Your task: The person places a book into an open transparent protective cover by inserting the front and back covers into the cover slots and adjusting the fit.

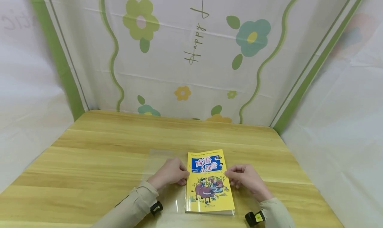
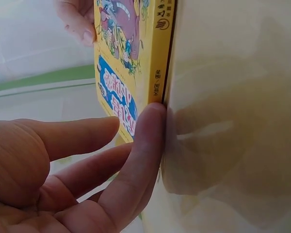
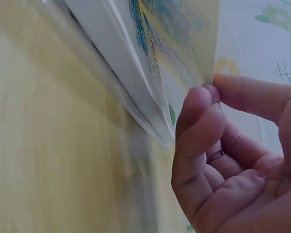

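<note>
A yellow paperback book [image 1: 209, 194] with a blue title panel and a cartoon picture lies on the wooden table. My left hand [image 1: 171, 172] is at its left edge; in the left wrist view, fingertips [image 2: 153, 114] touch the lower spine, while the thumb hovers near the cover. On the other side my right hand [image 1: 246, 179] pinches the free edge of the front cover [image 3: 191, 29] between thumb and fingers. That cover stands lifted off the white pages [image 3: 104, 43] in the right wrist view. A clear plastic sheet [image 1: 161, 152] extends leftward from beneath the book.
The wooden table [image 1: 98, 144] has rounded far corners. A white cloth curtain [image 1: 167, 65] with flowers and green stripes hangs behind it, and white cloth hangs at both sides. Black bands with small devices sit on both wrists.
</note>
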`<state>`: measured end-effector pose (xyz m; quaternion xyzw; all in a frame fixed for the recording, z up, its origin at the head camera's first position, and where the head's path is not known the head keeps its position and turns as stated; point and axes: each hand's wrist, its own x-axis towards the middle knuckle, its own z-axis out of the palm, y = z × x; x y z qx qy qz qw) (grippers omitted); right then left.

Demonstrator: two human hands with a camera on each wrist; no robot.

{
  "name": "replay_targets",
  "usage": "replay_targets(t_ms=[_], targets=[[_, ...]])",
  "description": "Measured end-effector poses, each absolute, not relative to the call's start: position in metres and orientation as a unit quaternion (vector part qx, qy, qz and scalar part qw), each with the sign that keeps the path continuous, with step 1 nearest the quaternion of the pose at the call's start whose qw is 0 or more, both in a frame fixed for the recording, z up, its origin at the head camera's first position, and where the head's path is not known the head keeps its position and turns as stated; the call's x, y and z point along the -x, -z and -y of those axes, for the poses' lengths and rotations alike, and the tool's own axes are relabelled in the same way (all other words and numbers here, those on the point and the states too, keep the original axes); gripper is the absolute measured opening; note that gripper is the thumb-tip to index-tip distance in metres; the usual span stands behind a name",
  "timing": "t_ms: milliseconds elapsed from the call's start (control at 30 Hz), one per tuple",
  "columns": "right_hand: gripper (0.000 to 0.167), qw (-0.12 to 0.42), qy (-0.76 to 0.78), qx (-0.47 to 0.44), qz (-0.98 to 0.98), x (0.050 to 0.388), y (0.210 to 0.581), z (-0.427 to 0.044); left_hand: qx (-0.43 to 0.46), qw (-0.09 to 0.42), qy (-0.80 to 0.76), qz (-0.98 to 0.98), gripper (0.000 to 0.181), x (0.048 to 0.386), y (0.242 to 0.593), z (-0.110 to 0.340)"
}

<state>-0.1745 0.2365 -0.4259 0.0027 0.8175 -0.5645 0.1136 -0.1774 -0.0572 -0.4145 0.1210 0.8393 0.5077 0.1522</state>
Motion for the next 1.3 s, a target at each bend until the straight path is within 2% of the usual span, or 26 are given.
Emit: replay_targets(t_ms=[233, 433, 700, 967, 1300], targets=[[0.03, 0.13, 0.595, 0.015, -0.793, 0.175, 0.422, -0.238, -0.126, 0.155, -0.499, -0.843, 0.018, 0.179, 0.415, 0.057], [0.037, 0.166, 0.635, 0.034, -0.754, 0.174, 0.418, -0.24, -0.132, 0.155, -0.487, -0.849, 0.019, 0.177, 0.414, 0.057], [0.034, 0.218, 0.671, 0.055, -0.707, 0.175, 0.418, -0.24, -0.134, 0.16, -0.473, -0.856, 0.019, 0.18, 0.416, 0.057], [0.032, 0.231, 0.678, 0.051, -0.696, 0.172, 0.414, -0.237, -0.169, 0.166, -0.435, -0.869, 0.034, 0.175, 0.404, 0.055], [0.051, 0.231, 0.657, 0.04, -0.716, 0.173, 0.408, -0.219, -0.183, 0.166, -0.416, -0.875, 0.04, 0.172, 0.402, 0.055]])
